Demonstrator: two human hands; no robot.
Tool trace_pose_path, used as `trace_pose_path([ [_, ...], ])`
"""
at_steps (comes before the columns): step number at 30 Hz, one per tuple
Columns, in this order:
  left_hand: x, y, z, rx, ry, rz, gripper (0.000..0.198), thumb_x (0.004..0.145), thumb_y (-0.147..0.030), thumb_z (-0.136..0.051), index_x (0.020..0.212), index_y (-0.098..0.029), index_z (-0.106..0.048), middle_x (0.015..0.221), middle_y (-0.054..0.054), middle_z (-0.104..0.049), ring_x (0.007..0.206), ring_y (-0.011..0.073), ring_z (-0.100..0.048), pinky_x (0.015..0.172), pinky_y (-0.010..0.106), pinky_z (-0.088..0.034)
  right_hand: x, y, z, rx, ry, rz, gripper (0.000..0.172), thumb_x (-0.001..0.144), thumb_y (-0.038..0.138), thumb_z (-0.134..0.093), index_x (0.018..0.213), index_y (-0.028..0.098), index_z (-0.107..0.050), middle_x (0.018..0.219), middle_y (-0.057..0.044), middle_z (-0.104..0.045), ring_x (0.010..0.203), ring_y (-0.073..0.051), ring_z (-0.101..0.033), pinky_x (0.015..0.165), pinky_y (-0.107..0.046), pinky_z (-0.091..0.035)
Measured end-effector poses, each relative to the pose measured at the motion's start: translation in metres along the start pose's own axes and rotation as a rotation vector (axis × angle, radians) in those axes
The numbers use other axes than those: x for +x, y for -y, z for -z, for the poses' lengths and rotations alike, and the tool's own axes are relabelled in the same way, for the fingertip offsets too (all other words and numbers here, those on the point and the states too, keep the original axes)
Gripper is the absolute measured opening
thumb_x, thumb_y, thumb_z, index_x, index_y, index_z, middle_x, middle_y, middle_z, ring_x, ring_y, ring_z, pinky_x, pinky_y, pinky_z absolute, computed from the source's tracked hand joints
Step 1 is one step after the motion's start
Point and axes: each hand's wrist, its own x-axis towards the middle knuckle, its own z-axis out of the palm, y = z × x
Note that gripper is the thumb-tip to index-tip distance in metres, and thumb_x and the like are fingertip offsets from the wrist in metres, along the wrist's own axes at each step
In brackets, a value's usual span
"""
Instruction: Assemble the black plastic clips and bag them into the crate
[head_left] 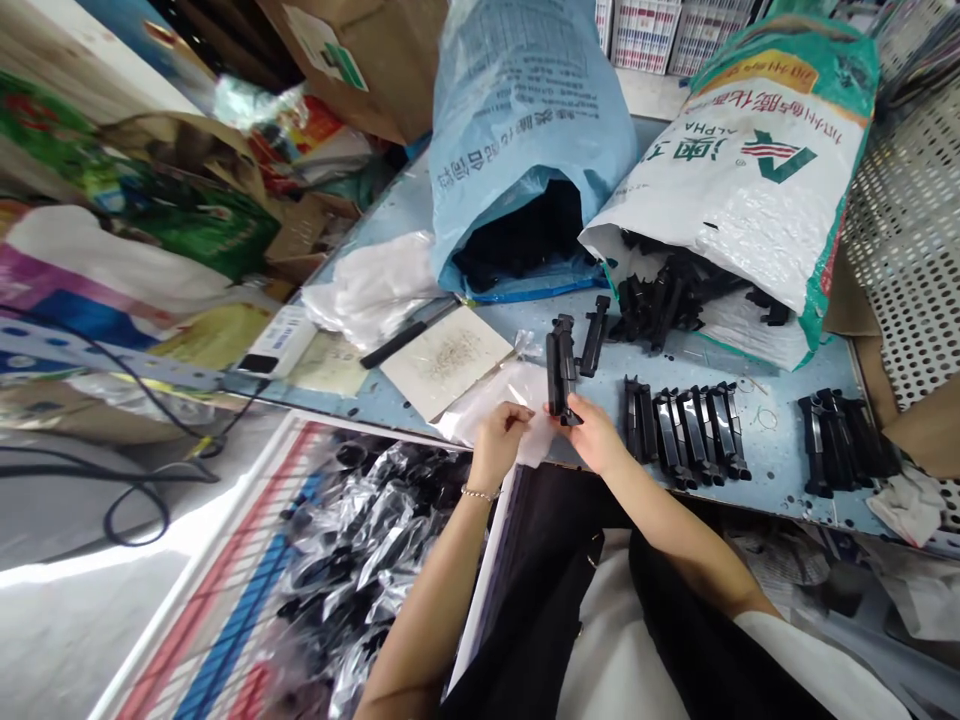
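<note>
My right hand (596, 432) is closed round the lower end of a small bundle of black plastic parts (561, 365), held upright over the table's front edge. Beside it, my left hand (501, 440) pinches the edge of a clear plastic bag (534, 440), which hangs between the two hands. More clear bags (491, 395) lie just behind my left hand. One loose black part (595, 335) rests right behind the bundle. To the right, several black parts (694, 430) are lined up in pairs on the blue table (772, 440).
A blue sack (525, 110) and a white-green sack (757, 170), both holding black parts, lie open at the back. Another row of parts (840, 440) sits far right. A crate (217, 600) of bagged parts stands below left. A cardboard piece (446, 360) lies left.
</note>
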Motion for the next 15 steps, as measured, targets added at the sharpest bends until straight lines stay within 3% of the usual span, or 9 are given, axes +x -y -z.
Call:
trace_pose_path([
  [4,-0.001,0.003,0.005,0.398,0.125,-0.290,0.032,0.086,-0.014,-0.043,0.096,-0.018,-0.072,0.112,0.013,-0.070,0.110,0.0265,-0.064,0.101,0.046,-0.049,0.004,0.000,0.004,-0.080,-0.048,0.032,0.039,0.066,0.049,-0.083,0.085,0.018,-0.067,0.080,-0.002,-0.072,0.085,-0.020,-0.068,0.080,-0.033,-0.055],
  [8,0.000,0.003,0.010,0.432,0.075,-0.268,0.039,0.089,-0.017,-0.045,0.122,-0.017,-0.066,0.131,0.014,-0.062,0.121,0.0274,-0.060,0.105,0.046,-0.049,-0.024,0.014,0.012,-0.170,-0.064,0.086,0.035,0.070,0.047,-0.081,0.086,0.018,-0.068,0.085,-0.002,-0.073,0.086,-0.019,-0.067,0.079,-0.032,-0.054],
  [10,0.001,0.002,0.012,0.398,0.051,-0.238,0.041,0.090,-0.018,-0.047,0.128,-0.018,-0.063,0.136,0.015,-0.059,0.115,0.0266,-0.063,0.101,0.046,-0.053,-0.048,0.020,0.023,-0.145,0.051,-0.052,0.038,0.077,0.051,-0.075,0.092,0.017,-0.070,0.089,-0.005,-0.073,0.083,-0.019,-0.068,0.077,-0.033,-0.055],
  [12,-0.001,-0.002,0.014,0.356,0.063,-0.233,0.045,0.090,-0.017,-0.047,0.133,-0.018,-0.060,0.141,0.016,-0.056,0.107,0.0243,-0.066,0.094,0.043,-0.056,-0.071,0.021,0.037,-0.078,0.175,-0.318,0.044,0.083,0.055,-0.067,0.099,0.014,-0.070,0.088,-0.008,-0.073,0.077,-0.018,-0.068,0.069,-0.030,-0.055],
  [15,-0.008,-0.010,0.012,0.344,0.066,-0.300,0.050,0.091,-0.013,-0.044,0.139,-0.019,-0.055,0.145,0.015,-0.053,0.119,0.0250,-0.062,0.100,0.043,-0.055,-0.087,0.013,0.054,0.066,0.207,-0.635,0.049,0.088,0.055,-0.059,0.103,0.009,-0.069,0.083,-0.010,-0.071,0.066,-0.013,-0.063,0.054,-0.022,-0.050],
])
